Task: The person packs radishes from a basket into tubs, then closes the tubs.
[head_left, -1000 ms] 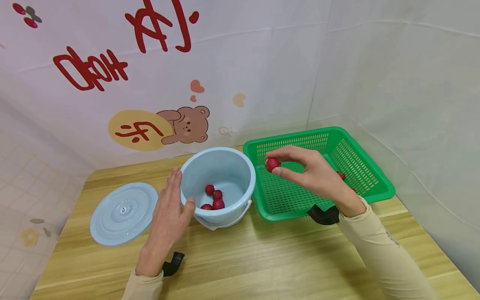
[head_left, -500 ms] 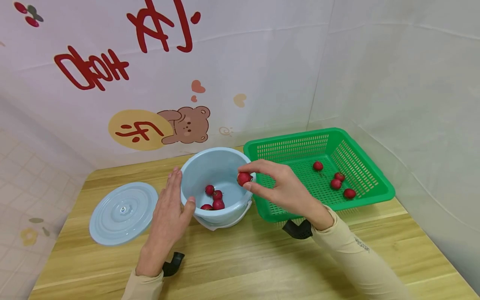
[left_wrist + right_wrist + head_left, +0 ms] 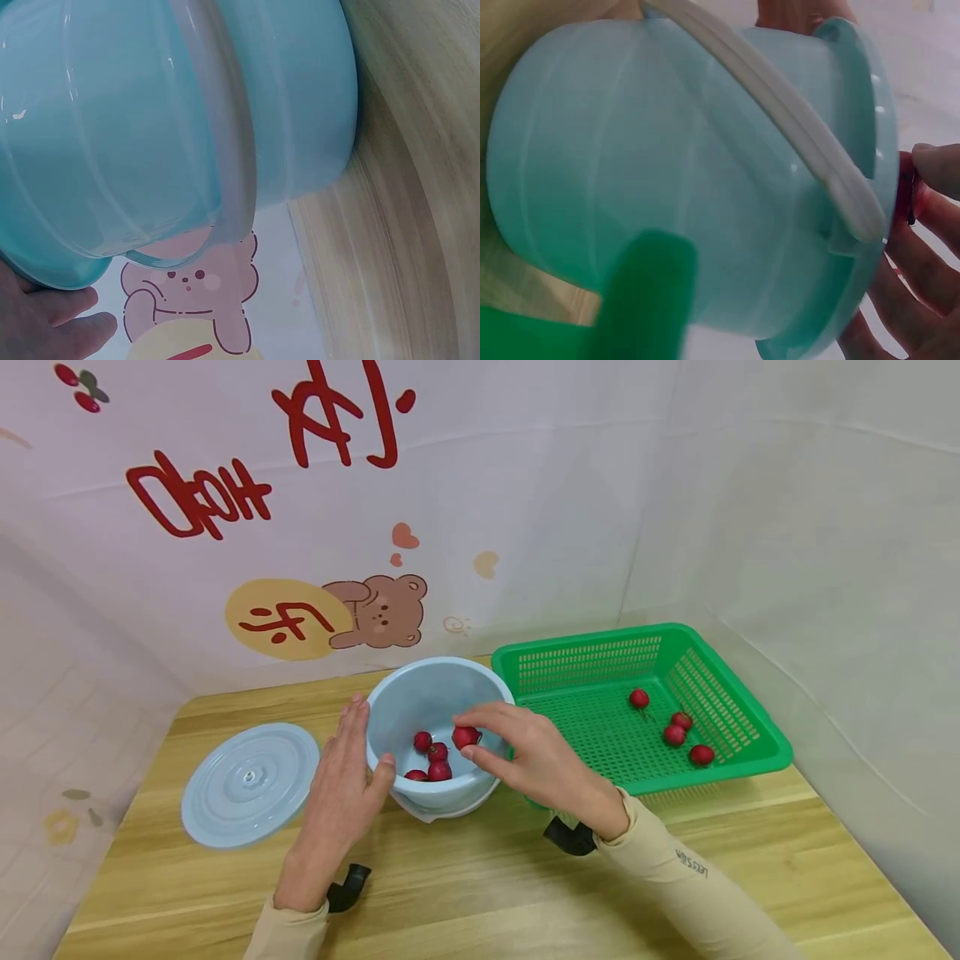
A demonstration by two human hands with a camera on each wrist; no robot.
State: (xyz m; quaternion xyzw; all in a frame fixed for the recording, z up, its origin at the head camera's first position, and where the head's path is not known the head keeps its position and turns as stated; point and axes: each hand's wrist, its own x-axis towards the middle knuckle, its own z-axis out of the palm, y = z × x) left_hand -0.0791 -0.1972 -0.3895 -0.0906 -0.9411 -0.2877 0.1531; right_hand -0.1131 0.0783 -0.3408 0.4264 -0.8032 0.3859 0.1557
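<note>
My right hand [image 3: 551, 760] pinches a small red radish [image 3: 465, 738] between thumb and fingers, over the right part of the light-blue bucket's [image 3: 408, 702] mouth. Several more radishes [image 3: 439, 770] lie on the bucket's bottom. In the right wrist view, the held radish [image 3: 906, 187] shows just past the bucket's rim, partly hidden by the fingers. My left hand [image 3: 341, 797] rests against the bucket's left rim with its fingers straight; its fingertips [image 3: 90, 334] show beside the rim in the left wrist view.
A green plastic basket [image 3: 675, 631] stands right of the bucket, with several radishes [image 3: 675, 735] in its right half. On the left lies a round light-blue lid [image 3: 247, 810]. The bucket's pale handle [image 3: 780, 105] hangs down its side. A printed white cloth [image 3: 555, 527] rises behind the wooden table [image 3: 480, 893].
My right hand has carried the radish leftward from above the green basket to over the bucket. My left hand has stayed at the bucket's rim. The head view has shifted slightly.
</note>
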